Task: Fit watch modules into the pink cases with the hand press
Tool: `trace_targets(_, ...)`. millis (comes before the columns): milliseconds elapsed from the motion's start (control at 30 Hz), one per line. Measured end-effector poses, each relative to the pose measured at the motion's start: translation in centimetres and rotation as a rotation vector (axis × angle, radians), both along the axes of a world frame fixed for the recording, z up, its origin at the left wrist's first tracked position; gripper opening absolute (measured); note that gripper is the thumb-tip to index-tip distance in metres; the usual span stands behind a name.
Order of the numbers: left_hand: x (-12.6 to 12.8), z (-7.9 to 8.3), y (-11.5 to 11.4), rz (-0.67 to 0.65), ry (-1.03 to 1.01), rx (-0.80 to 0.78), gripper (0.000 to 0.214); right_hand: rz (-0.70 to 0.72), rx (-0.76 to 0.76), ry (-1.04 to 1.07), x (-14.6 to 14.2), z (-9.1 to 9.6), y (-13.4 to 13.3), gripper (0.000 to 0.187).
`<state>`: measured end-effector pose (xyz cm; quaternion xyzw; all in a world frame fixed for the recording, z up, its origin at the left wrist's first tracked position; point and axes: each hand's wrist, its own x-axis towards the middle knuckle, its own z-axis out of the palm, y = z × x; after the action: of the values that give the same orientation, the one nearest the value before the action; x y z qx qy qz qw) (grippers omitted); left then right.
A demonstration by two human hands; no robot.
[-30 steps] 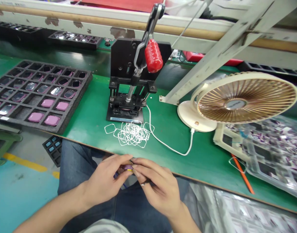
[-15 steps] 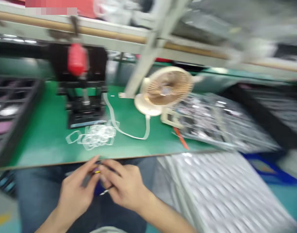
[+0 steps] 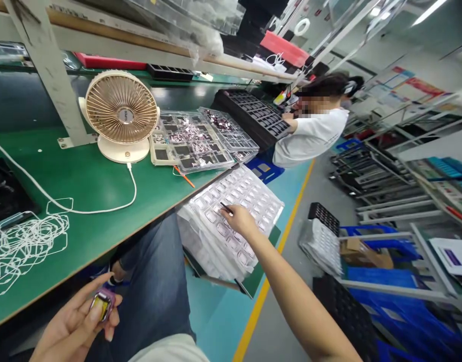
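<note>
My left hand [image 3: 78, 324] is low at the bottom left, over my lap, fingers closed round a small purple-rimmed part with a yellow face [image 3: 101, 305]. My right hand [image 3: 240, 218] is stretched out to the right over a stack of clear blister trays [image 3: 219, 236] beside the bench. It pinches a thin dark tool, maybe tweezers [image 3: 226, 207], with the tip on a tray pocket.
The green bench [image 3: 87, 186] carries a beige desk fan [image 3: 120, 113], its white cable, a tangle of white thin frames [image 3: 21, 246], an orange pencil [image 3: 184, 177] and trays of small parts [image 3: 189, 143]. A person in white [image 3: 310, 133] sits further along. Blue crates and racks fill the right.
The view has swung right, away from the press. My hands have parted: the right reached out to the clear trays, the left stayed over my lap with the small part.
</note>
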<state>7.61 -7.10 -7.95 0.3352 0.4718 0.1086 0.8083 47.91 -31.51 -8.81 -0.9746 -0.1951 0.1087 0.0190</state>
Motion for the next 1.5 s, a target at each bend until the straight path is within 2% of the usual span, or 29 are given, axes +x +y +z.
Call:
trace_targets(100,1.0,-0.3,-0.4,0.013,0.0,-0.108,0.063,0.051,-0.077,0.038,-1.0,-1.8,0.6,0.032)
trace_targets(233,1.9,-0.7,-0.9,0.053,-0.002,-0.116,0.057,0.048,-0.133,0.022,-2.0,-3.1,1.9,0.032)
trace_targets(333,2.1,-1.0,-0.8,0.074,-0.028,-0.132,0.059,0.015,-0.133,0.02,-0.8,-2.7,2.0,0.028)
trace_targets(467,1.8,-1.1,-0.1,0.076,-0.128,-0.233,0.053,-0.031,-0.088,-0.003,-0.5,-0.4,1.4,0.03)
trace_targets(567,1.4,-0.8,0.5,0.094,-0.212,-0.284,0.042,0.008,0.088,-0.086,-3.9,0.8,1.9,0.043)
trace_targets(633,1.2,-0.5,0.8,0.113,-0.273,-0.293,0.038,0.127,0.392,-0.144,-7.8,1.1,3.4,0.046)
trace_targets(733,0.8,-0.2,1.0,0.169,-0.377,-0.278,0.042,0.426,0.785,-0.037,-14.4,1.5,7.8,0.026)
trace_targets(833,0.3,0.1,1.0,0.235,-0.465,-0.198,0.047,0.671,0.974,0.081,-19.8,2.2,13.3,0.02)
trace_targets(933,-0.4,0.3,0.9,0.312,-0.49,-0.069,0.037,0.802,1.048,0.077,-22.9,2.7,17.6,0.023)
trace_targets(1033,-0.9,0.5,1.0,0.411,-0.462,0.046,0.029,0.909,1.048,0.06,-24.7,2.7,19.6,0.024)
trace_targets(1167,-1.4,0.5,1.2,0.479,-0.459,0.068,0.032,0.998,1.01,0.088,-26.0,2.4,19.7,0.028)
trace_targets(1300,-1.8,0.2,1.3,0.503,-0.456,0.073,0.033,1.04,0.958,0.223,-26.3,2.4,19.0,0.039)
trace_targets(1400,-2.0,-0.2,1.3,0.49,-0.439,0.118,0.032,0.996,0.978,0.324,-26.2,2.4,18.6,0.039)
trace_targets(1500,-2.1,-0.4,1.3,0.469,-0.448,0.187,0.03,0.896,1.074,0.399,-26.4,2.4,18.5,0.033)
